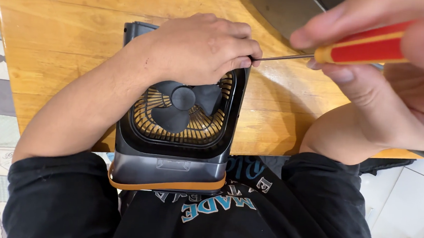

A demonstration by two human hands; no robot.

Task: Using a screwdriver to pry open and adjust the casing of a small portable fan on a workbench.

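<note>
The left hand (199,47) is pressing down on the upper right corner of a small dark square fan (174,126), its fingers curled over the housing edge and gripping it, apparently to steady the unit. The fan is lying face up on the near edge of the wooden bench (64,41), its lower end overhanging toward the person's lap; an orange band (166,185) is running around its base. The black blades (183,105) and the yellow-orange grille behind them are showing through the open front.

The right hand (387,61) is holding a screwdriver (363,47) with a red and yellow handle, fingers closed around the grip. Its thin metal shaft is pointing left toward the corner under the left thumb, a placement that suits reaching a fastener there.

The shaft tip is hidden behind the left thumb, so contact with any screw cannot be confirmed. The right hand is close to the lens, blurred and partly cut off by the frame edge. A small metal item at the top left corner is too small to identify.
</note>
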